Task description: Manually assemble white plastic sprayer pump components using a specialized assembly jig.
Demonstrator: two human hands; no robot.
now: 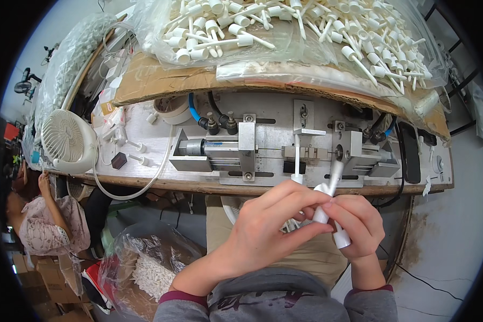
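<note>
My left hand and my right hand meet just below the front edge of the workbench. Both pinch small white plastic nozzle pieces; a white tube sticks up from them toward the metal fixture. My right hand also holds another white capped piece low in its palm. A white nozzle stands upright in the clamp of the fixture, just above my left fingers.
A clear bag heaped with white nozzle pieces lies on cardboard at the back. A small white fan stands at the left. A bag of white parts sits on the floor. Another person sits at far left.
</note>
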